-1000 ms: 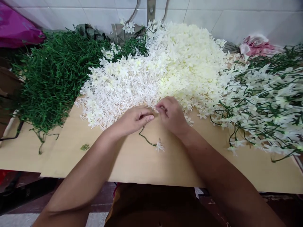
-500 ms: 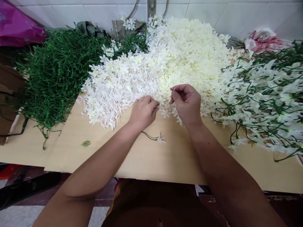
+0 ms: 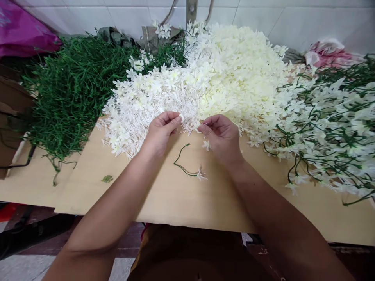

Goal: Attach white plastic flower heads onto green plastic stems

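Note:
My left hand [image 3: 160, 132] is in a pinch over the front edge of the white piles. A small white artificial flower [image 3: 182, 116] shows at its fingertips. Facing it, a short gap away, my right hand [image 3: 224, 137] pinches something thin and pale, too small to name. Between my forearms, a green stem [image 3: 182, 168] with a white flower head [image 3: 200, 175] lies on the board [image 3: 164, 199]. Behind my left hand spread thin white stamen-like pieces [image 3: 175, 99]; behind my right hand rises a heap of cream-white flower heads [image 3: 246, 74].
Green plastic stems [image 3: 70, 93] are heaped at the left, beside a cardboard box [image 3: 14, 125] and a magenta bag [image 3: 26, 31]. Stemmed white flowers [image 3: 331, 132] lie in a pile at the right. A pink-and-white cloth [image 3: 328, 54] sits against the tiled wall [image 3: 307, 23].
My left hand has risen from the pile's edge and now pinches a white flower. My right hand has moved slightly left and down, towards it. More of the loose green stem shows.

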### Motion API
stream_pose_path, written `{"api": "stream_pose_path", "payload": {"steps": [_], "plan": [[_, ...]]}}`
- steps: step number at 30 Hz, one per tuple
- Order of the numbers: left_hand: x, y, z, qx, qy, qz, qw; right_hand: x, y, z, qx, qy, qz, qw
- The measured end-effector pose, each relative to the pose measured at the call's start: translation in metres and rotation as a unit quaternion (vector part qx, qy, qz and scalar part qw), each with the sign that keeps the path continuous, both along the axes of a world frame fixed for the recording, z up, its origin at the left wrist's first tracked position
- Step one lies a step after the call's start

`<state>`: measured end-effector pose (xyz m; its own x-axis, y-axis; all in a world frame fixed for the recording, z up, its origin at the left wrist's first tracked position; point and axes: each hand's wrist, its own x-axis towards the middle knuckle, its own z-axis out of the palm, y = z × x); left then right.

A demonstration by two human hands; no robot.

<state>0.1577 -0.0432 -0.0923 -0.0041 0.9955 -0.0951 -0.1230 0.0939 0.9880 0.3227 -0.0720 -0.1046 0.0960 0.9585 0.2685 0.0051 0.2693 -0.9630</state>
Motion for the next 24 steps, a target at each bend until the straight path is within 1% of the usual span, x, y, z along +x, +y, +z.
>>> {"api": "stream_pose_path", "payload": {"steps": [1,3,5,7,10,13,19,21,24], "plan": [[-0.001,-0.001,0.002,-0.025,-0.039,-0.014,0.999,-0.003,-0.001,-0.001,-0.001,-0.003,0.002,1.000],[0.000,-0.005,0.005,-0.063,-0.086,-0.051,0.993,-0.007,-0.003,-0.003,0.004,-0.013,0.003,1.000],[0.002,-0.008,0.006,-0.091,-0.109,-0.090,0.986,-0.009,-0.004,-0.003,0.028,-0.026,0.000,0.999],[0.004,-0.010,0.004,-0.107,-0.122,-0.110,0.981,-0.009,-0.004,-0.004,0.063,-0.045,-0.010,0.997],[0.005,-0.010,0.002,-0.115,-0.117,-0.116,0.980,-0.008,-0.003,-0.007,0.097,-0.075,-0.032,0.992],[0.004,-0.009,0.000,-0.113,-0.104,-0.123,0.980,-0.007,-0.002,-0.009,0.122,-0.105,-0.038,0.986],[0.006,-0.011,-0.002,-0.113,-0.094,-0.129,0.981,-0.004,-0.002,-0.010,0.183,-0.182,-0.069,0.964],[0.007,-0.013,-0.001,-0.111,-0.087,-0.131,0.981,-0.003,-0.001,-0.011,0.192,-0.197,-0.075,0.959],[0.009,-0.013,-0.001,-0.097,-0.070,-0.125,0.985,-0.003,0.000,-0.013,0.187,-0.200,-0.072,0.959]]}}
